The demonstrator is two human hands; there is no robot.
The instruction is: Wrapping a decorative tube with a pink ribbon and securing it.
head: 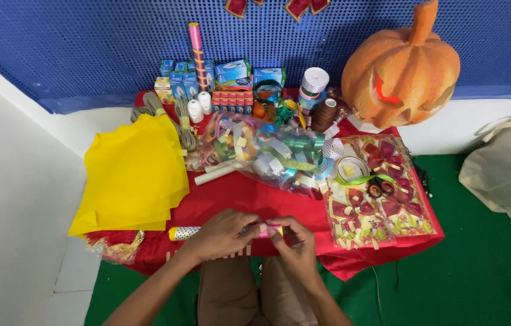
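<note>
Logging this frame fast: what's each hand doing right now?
Left hand: closed around the polka-dot roll.
Right hand: fingers pinched on the roll's pink end.

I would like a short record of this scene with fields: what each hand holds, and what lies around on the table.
left hand: grips a thin roll, yellow end with dots, pink end at the fingers
right hand: pinches the pink end of the same roll
table cover: red cloth
left of hands: yellow sheets
behind hands: clear bag of ribbons
right: packets of red bows, scissors on top
back right: orange pumpkin
</note>
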